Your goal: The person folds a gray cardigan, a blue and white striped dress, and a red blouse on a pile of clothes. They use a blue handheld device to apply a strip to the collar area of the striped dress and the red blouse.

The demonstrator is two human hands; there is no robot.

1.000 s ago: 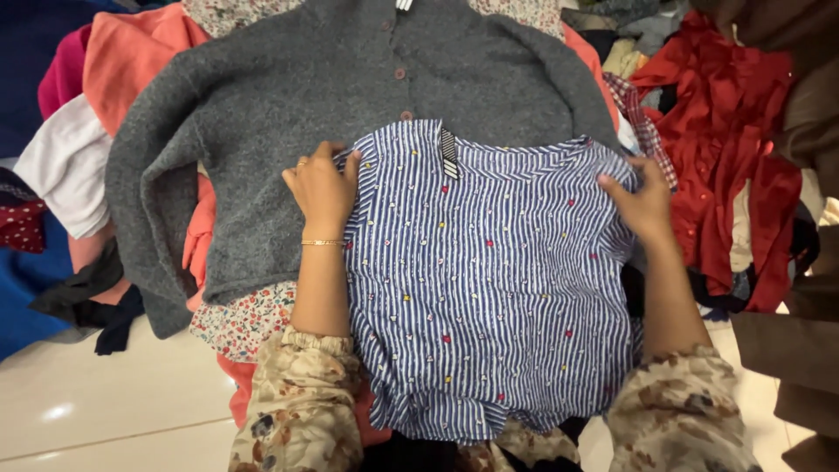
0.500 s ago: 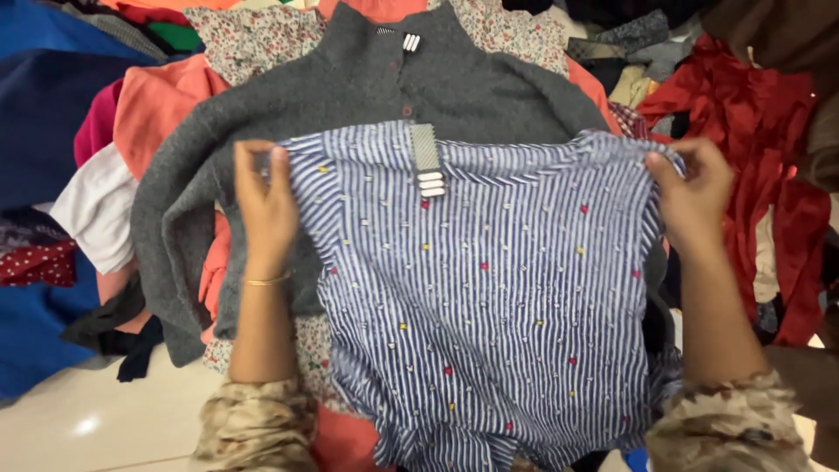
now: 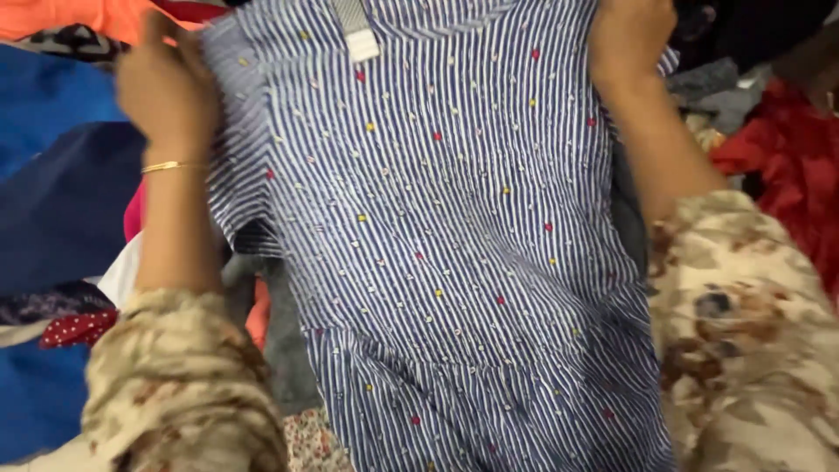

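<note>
Both patterned sleeves [image 3: 175, 385] fill the foreground. Beyond them the striped shirt [image 3: 454, 253] (blue and white, with small coloured dots) hangs spread above the clothes pile [image 3: 61, 201], its shoulders pinched in the left hand [image 3: 166, 92] and right hand [image 3: 629, 39].

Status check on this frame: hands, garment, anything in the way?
Left hand and right hand grip striped top at shoulders. Top hangs spread. Nothing blocking.

This looks like a home floor or a clothes-sorting spot, going by the loose heap of garments all around: a blue-and-white striped dress [image 3: 454, 262], dark blue cloth [image 3: 61, 210], a red garment [image 3: 786, 166] and orange fabric [image 3: 61, 16].
</note>
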